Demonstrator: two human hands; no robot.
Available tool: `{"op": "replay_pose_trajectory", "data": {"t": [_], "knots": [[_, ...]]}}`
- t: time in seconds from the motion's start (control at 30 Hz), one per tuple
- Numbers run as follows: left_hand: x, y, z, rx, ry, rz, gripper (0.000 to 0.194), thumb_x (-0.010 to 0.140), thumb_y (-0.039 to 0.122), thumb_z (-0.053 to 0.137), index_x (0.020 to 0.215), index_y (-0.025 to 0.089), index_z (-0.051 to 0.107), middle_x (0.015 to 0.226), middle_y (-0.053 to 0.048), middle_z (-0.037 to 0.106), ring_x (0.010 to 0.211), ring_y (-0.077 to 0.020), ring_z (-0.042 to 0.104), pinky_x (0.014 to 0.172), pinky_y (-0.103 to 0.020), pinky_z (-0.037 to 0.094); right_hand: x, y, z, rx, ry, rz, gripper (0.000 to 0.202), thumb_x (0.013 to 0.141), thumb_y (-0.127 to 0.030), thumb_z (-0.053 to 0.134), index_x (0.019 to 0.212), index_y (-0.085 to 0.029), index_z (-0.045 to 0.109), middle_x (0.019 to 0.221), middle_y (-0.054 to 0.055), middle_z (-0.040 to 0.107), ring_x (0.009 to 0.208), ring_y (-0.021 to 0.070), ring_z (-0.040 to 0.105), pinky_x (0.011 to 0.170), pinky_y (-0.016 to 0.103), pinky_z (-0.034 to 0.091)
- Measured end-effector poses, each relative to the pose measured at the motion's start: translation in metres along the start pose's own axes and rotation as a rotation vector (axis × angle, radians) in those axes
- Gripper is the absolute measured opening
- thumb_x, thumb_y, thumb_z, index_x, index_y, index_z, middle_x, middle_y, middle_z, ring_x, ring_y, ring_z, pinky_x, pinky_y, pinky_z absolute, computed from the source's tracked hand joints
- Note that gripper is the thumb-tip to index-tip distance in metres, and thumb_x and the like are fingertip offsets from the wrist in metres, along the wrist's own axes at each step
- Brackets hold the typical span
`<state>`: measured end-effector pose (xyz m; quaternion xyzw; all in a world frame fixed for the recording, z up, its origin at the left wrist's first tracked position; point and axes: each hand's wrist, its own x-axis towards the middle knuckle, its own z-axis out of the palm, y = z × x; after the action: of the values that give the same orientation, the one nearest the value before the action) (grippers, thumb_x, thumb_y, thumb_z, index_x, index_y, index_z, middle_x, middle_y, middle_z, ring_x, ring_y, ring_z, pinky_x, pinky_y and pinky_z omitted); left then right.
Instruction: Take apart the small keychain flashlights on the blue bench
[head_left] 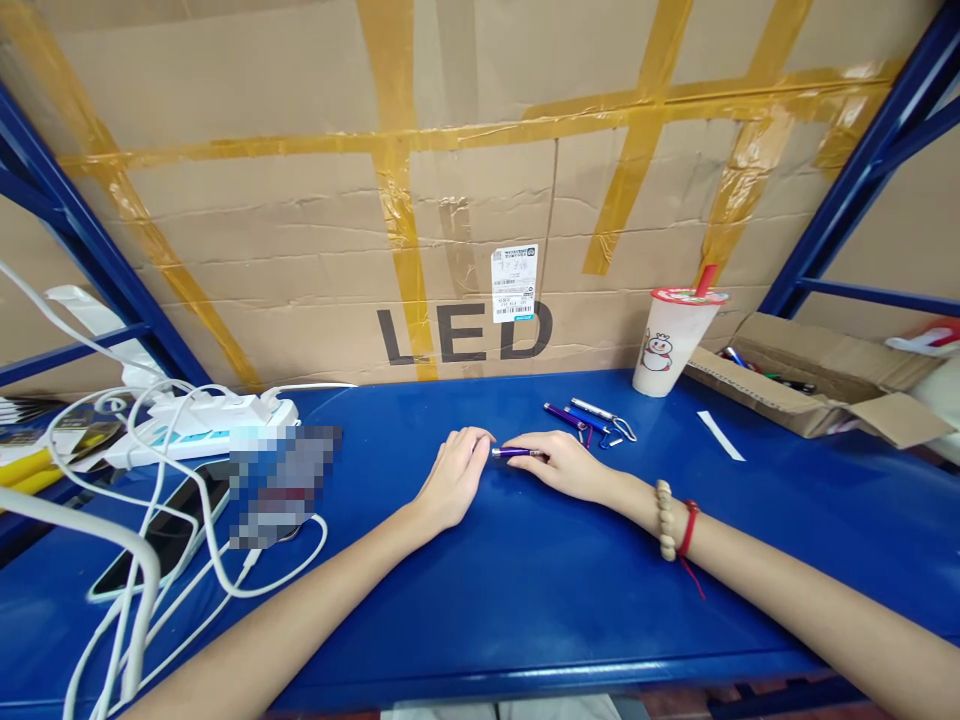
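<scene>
My right hand [559,460] pinches a slim purple metal penlight [511,453] between thumb and fingers, just above the blue tabletop [480,590]. It lies level, its end pointing at my left hand [459,470]. My left fingers are curled together close to that end; whether they hold something small is hidden. Behind my right hand lie a second purple penlight [564,415], a blue penlight [591,418] and a silver penlight [592,410] with a clip loop, close together on the table.
On the right stand a drink cup [673,345] with a red straw and an open cardboard box [795,385], a white strip [721,436] nearby. A power strip [199,430], white cables [225,585] and a phone [169,530] crowd the left. A large taped carton [315,250] backs the table.
</scene>
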<state>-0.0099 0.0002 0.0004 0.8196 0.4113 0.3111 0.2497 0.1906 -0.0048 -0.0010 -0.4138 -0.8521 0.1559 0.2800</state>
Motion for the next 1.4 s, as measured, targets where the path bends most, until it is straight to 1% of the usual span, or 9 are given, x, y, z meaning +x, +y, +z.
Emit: {"op": "replay_pose_trajectory", "data": {"t": [0.27,0.4,0.5,0.7,0.8,0.9,1.1,1.23,1.4], "knots": [[0.001,0.003,0.0,0.065,-0.012,0.016,0.028,0.093,0.041,0.032,0.093,0.019,0.05,0.097,-0.002,0.055,0.095,-0.0174,0.046,0.091,-0.036,0.033,-0.002,-0.006,0.003,0.022,0.007,-0.031,0.037,0.087,-0.043,0.049,0.115,-0.02,0.056,0.109,0.005,0.061,0.095,0.0175,0.058,0.083,0.029,0.045],[0.003,0.0,0.002,0.106,-0.013,0.056,0.025,0.092,0.04,0.038,0.086,0.018,0.05,0.09,-0.002,0.054,0.09,-0.0173,0.046,0.087,-0.035,0.035,-0.003,-0.009,0.003,0.046,0.017,-0.021,0.04,0.088,-0.041,0.048,0.124,-0.023,0.046,0.103,0.004,0.061,0.086,0.0149,0.059,0.076,0.028,0.047],[0.003,-0.001,0.002,0.145,-0.03,0.073,0.028,0.092,0.039,0.037,0.079,0.017,0.049,0.087,-0.002,0.053,0.087,-0.0169,0.045,0.086,-0.035,0.035,-0.002,-0.008,0.002,0.094,0.062,-0.023,0.04,0.086,-0.042,0.052,0.121,-0.023,0.049,0.105,0.004,0.06,0.088,0.0144,0.059,0.079,0.028,0.046],[0.001,0.003,-0.001,0.052,-0.066,0.054,0.025,0.088,0.042,0.046,0.1,0.02,0.05,0.101,-0.003,0.056,0.098,-0.0177,0.047,0.089,-0.035,0.036,0.002,-0.009,0.0,0.269,0.105,-0.066,0.032,0.087,-0.034,0.052,0.114,-0.017,0.056,0.112,0.006,0.06,0.102,0.0163,0.056,0.091,0.03,0.043],[0.002,0.004,-0.001,0.047,-0.084,0.054,0.029,0.086,0.043,0.049,0.103,0.02,0.052,0.101,-0.004,0.058,0.096,-0.0192,0.049,0.087,-0.035,0.037,0.002,-0.011,0.002,0.372,0.085,-0.014,0.032,0.088,-0.033,0.048,0.113,-0.016,0.058,0.108,0.007,0.062,0.078,0.0128,0.06,0.075,0.028,0.049],[0.003,0.004,-0.001,0.003,-0.093,0.067,0.024,0.088,0.038,0.045,0.101,0.02,0.054,0.095,-0.004,0.06,0.088,-0.018,0.053,0.081,-0.032,0.04,0.003,-0.011,0.005,0.443,0.076,0.034,0.036,0.086,-0.036,0.05,0.116,-0.015,0.057,0.103,0.007,0.063,0.059,0.0082,0.053,0.06,0.024,0.049],[0.005,0.004,-0.002,-0.14,-0.064,0.007,0.027,0.089,0.037,0.039,0.097,0.016,0.055,0.069,0.0,0.057,0.066,-0.0124,0.053,0.067,-0.024,0.042,0.004,-0.008,0.005,0.601,0.102,0.15,0.047,0.085,-0.047,0.048,0.117,-0.013,0.053,0.09,0.007,0.062,0.049,0.0059,0.05,0.041,0.018,0.04],[0.006,0.004,-0.003,-0.208,-0.063,-0.051,0.031,0.087,0.038,0.04,0.101,0.015,0.054,0.074,-0.002,0.058,0.068,-0.0127,0.053,0.065,-0.024,0.042,0.006,-0.006,0.003,0.683,0.105,0.189,0.052,0.085,-0.054,0.042,0.11,-0.011,0.058,0.083,0.006,0.058,0.046,0.0046,0.047,0.037,0.016,0.034],[0.002,0.011,-0.004,-0.132,-0.051,-0.035,0.027,0.084,0.039,0.048,0.099,0.017,0.053,0.084,-0.001,0.058,0.072,-0.0121,0.051,0.067,-0.024,0.041,0.002,-0.008,0.006,0.638,0.074,0.147,0.052,0.086,-0.053,0.043,0.117,-0.013,0.057,0.079,0.002,0.048,0.048,0.0029,0.04,0.04,0.016,0.035]]}}
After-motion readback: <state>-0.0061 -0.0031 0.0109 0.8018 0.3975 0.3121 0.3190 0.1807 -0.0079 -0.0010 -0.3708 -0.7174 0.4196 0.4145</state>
